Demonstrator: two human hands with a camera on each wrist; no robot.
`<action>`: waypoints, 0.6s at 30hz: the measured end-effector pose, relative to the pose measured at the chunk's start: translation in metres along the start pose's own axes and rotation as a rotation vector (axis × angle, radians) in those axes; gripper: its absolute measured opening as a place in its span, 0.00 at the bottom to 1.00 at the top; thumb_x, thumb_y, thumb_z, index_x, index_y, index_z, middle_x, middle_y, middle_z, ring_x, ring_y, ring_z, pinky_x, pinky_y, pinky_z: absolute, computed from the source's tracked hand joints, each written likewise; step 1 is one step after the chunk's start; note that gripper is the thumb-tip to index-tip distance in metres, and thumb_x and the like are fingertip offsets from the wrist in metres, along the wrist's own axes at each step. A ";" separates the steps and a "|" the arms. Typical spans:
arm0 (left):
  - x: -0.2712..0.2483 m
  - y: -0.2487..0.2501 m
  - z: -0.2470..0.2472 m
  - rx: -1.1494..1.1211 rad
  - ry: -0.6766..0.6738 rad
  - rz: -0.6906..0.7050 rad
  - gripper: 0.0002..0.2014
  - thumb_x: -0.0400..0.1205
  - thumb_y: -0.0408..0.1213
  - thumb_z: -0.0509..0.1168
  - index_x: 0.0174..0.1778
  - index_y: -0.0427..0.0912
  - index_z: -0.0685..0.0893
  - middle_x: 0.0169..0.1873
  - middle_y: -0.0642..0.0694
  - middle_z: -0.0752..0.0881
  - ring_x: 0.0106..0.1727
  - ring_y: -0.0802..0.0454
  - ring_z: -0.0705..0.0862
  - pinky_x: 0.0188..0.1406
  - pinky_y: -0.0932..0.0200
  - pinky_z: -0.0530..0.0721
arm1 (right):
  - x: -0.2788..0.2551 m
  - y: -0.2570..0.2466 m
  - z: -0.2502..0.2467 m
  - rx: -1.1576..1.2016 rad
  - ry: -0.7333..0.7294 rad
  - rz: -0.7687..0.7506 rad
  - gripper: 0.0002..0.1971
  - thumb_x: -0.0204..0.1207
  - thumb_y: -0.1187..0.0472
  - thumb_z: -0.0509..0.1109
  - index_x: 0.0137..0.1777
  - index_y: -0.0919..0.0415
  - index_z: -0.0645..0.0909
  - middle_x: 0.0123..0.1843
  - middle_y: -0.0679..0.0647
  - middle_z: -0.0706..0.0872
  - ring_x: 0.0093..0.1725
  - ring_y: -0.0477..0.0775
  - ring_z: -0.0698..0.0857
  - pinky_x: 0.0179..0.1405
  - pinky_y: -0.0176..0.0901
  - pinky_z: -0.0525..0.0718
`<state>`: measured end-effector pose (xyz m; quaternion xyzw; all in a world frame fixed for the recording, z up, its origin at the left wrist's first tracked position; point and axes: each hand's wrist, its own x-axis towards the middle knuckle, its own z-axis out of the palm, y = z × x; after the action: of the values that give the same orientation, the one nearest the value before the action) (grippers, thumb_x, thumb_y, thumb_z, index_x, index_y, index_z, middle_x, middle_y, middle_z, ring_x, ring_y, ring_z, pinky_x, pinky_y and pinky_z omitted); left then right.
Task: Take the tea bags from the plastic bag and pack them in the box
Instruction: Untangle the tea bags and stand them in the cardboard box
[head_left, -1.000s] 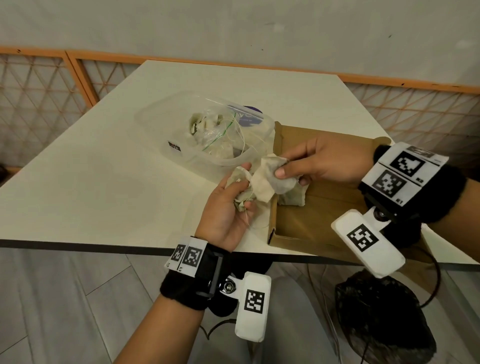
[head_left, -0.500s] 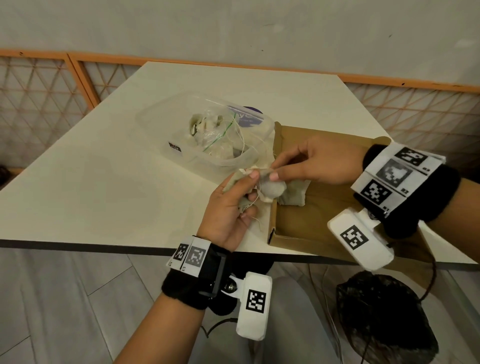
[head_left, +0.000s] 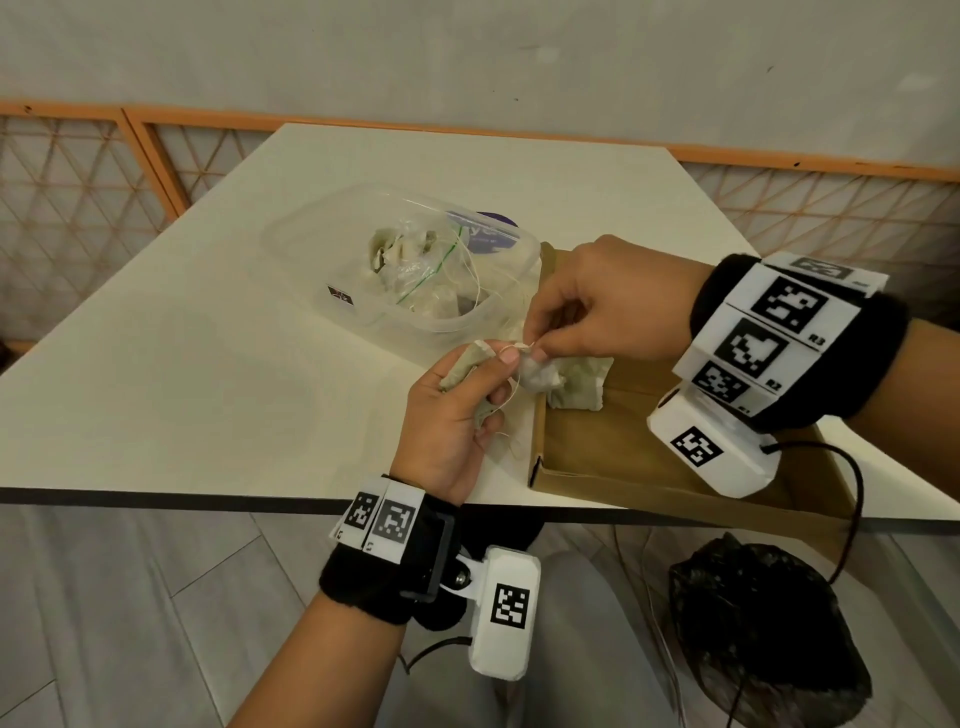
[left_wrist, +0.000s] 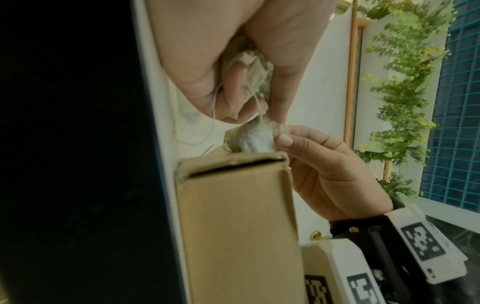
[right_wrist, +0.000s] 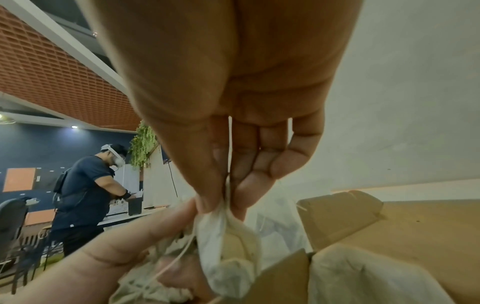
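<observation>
A clear plastic bag (head_left: 415, 270) with several tea bags inside lies on the white table (head_left: 208, 364), left of the open cardboard box (head_left: 623, 457). My left hand (head_left: 493, 379) grips a bunch of tea bags (head_left: 462, 366) with loose strings, seen in the left wrist view as tea bags (left_wrist: 252, 67). My right hand (head_left: 535, 347) pinches the top of one white tea bag (head_left: 537, 376) over the box's left wall; the pinch shows on the tea bag (right_wrist: 228, 236). My left thumb touches that spot. Another tea bag (head_left: 579, 387) lies inside the box.
The box (left_wrist: 239, 216) sits at the table's near edge, its right end overhanging. A black bag (head_left: 763, 623) lies on the floor below. An orange lattice fence (head_left: 78, 197) borders the table's far side. A person (right_wrist: 85, 185) stands at another table far off.
My right hand has brought the white tea bag down and left to the box's left wall, now pinching only its top. My left thumb has come up to meet it.
</observation>
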<state>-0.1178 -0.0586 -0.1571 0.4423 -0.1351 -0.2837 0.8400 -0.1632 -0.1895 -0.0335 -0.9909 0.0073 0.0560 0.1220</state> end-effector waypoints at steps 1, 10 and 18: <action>-0.001 0.000 0.001 0.021 0.004 0.014 0.02 0.69 0.37 0.72 0.34 0.47 0.90 0.32 0.50 0.82 0.27 0.61 0.72 0.19 0.70 0.65 | 0.000 0.000 0.000 0.002 -0.014 0.003 0.08 0.72 0.56 0.74 0.50 0.54 0.87 0.40 0.44 0.86 0.38 0.39 0.81 0.46 0.34 0.80; 0.000 -0.003 0.002 0.126 -0.003 0.053 0.09 0.69 0.34 0.76 0.43 0.49 0.88 0.31 0.48 0.80 0.29 0.59 0.74 0.20 0.69 0.68 | -0.001 0.007 0.002 0.295 -0.029 0.025 0.19 0.71 0.64 0.74 0.61 0.53 0.78 0.41 0.49 0.91 0.41 0.46 0.87 0.52 0.44 0.81; 0.001 -0.008 0.001 0.194 0.013 0.098 0.02 0.70 0.38 0.74 0.35 0.45 0.87 0.29 0.43 0.73 0.30 0.54 0.68 0.20 0.67 0.66 | -0.003 0.008 0.001 0.211 0.041 0.050 0.07 0.71 0.55 0.74 0.49 0.51 0.87 0.40 0.42 0.87 0.40 0.40 0.82 0.46 0.34 0.78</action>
<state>-0.1201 -0.0633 -0.1634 0.5164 -0.1778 -0.2251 0.8069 -0.1661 -0.1966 -0.0359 -0.9730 0.0403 0.0378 0.2239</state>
